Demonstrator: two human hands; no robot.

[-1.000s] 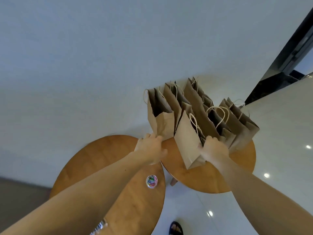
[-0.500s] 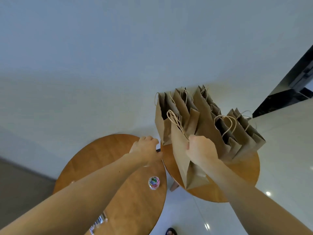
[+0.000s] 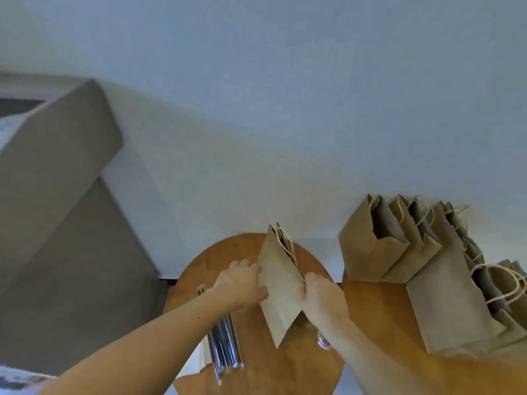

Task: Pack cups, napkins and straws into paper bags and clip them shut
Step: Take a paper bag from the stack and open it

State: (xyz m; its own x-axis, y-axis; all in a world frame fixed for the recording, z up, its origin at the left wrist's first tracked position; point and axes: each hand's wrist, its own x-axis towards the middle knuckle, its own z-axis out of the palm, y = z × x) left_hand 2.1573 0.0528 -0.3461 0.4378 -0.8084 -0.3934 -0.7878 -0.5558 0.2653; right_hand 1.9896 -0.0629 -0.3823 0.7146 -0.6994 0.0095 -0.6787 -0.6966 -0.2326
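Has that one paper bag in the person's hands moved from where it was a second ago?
Yes. The paper bag left the group of bags on the right table and now sits over the left table.

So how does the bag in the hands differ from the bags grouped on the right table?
The held bag is over the left table, gripped by the left hand and right hand; the grouped bags stand untouched on the right table. The held bag looks pressed nearly flat, while the grouped bags gape open. All are brown paper with string handles.
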